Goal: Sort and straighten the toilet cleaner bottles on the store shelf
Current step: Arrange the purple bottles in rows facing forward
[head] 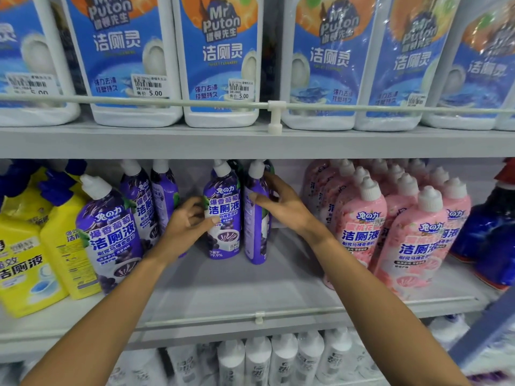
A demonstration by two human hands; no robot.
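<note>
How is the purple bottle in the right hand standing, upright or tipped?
Upright: the purple bottle stands on its base, cap up, right hand gripping it.

White bottles [220,59] on the upper shelf [167,142] read "Mr Puton" and "洁厕灵"; their price stickers [239,90] read "5.00". On the middle shelf [223,288], purple bottles [224,197] read "爆香葡萄 洁厕液" and "99.9%". Pink bottles [418,246] toward the right edge and yellow bottles [22,268] at the left edge read "洁厕液".

Above my fingers [192,210] a white guard rail [139,101] with its plastic clip [275,117]; below them, rows of white bottles [257,358].
</note>
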